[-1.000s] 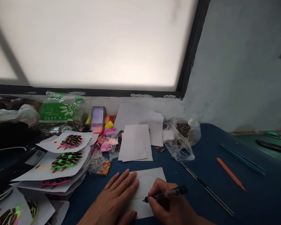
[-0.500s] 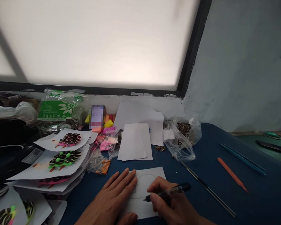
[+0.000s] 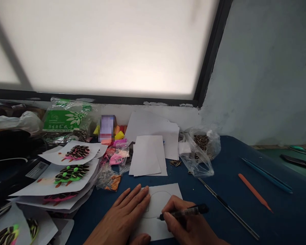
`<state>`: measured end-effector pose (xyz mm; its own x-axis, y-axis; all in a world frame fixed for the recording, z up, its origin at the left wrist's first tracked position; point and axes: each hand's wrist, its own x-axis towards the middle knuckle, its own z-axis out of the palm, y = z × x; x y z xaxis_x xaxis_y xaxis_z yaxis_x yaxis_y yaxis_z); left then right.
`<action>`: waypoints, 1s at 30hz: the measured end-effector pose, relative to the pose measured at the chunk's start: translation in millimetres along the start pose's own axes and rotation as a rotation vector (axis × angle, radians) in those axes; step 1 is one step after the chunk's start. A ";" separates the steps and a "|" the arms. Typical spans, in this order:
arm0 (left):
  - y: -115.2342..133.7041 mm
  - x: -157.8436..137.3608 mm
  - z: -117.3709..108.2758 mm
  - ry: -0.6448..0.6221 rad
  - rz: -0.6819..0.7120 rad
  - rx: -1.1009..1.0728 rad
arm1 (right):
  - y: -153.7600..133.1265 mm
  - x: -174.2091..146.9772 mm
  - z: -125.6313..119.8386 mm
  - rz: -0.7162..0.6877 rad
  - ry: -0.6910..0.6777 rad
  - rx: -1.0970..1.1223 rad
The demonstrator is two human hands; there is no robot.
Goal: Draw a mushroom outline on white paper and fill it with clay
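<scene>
White paper card (image 3: 159, 207) lay flat on the blue table (image 3: 219, 190), partly under both hands. The left hand (image 3: 124, 217) rested on it with fingers spread flat, pinning its left edge. The right hand (image 3: 186, 224) pinched one black pen (image 3: 185, 212) near the tip, which touched the card just left of the grip, on a drawn curve. The card was judged thin, light and liable to slide; it is best held down by a flat palm. Counted right of the grip: one orange stick (image 3: 255, 192), one grey rod (image 3: 226, 207). Beyond the grip: one seed bag (image 3: 202, 144).
</scene>
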<state>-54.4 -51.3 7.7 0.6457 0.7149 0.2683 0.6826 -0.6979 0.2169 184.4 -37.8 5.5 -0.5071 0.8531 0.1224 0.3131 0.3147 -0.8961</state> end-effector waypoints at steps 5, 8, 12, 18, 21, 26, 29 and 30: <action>1.0 -1.1 -1.7 0.000 -0.011 0.001 | -2.3 3.1 1.1 -0.033 -0.014 -0.017; 1.4 -0.4 -0.6 0.003 -0.012 -0.013 | -1.7 3.6 1.7 -0.030 -0.017 -0.036; 0.9 -0.5 1.7 0.009 -0.014 -0.014 | -0.7 3.7 1.7 -0.047 -0.017 -0.059; 0.5 -0.6 1.8 -0.025 -0.029 0.004 | -0.6 4.9 1.4 -0.064 -0.018 -0.096; 1.7 -0.4 0.5 -0.019 -0.031 0.000 | 0.9 4.9 2.0 -0.070 -0.016 -0.084; 2.4 -0.2 -0.5 -0.015 -0.026 -0.001 | -0.3 5.2 2.0 -0.066 -0.023 -0.080; 1.6 -0.1 -0.5 -0.018 -0.023 -0.007 | -1.8 4.3 1.8 -0.061 -0.023 -0.088; 1.3 -0.1 -0.4 -0.021 -0.023 -0.010 | -2.0 3.8 1.9 -0.061 -0.022 -0.092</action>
<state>-53.7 -52.3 8.3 0.6373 0.7312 0.2431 0.6939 -0.6818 0.2317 180.3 -35.9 7.0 -0.5447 0.8223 0.1650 0.3532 0.4033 -0.8441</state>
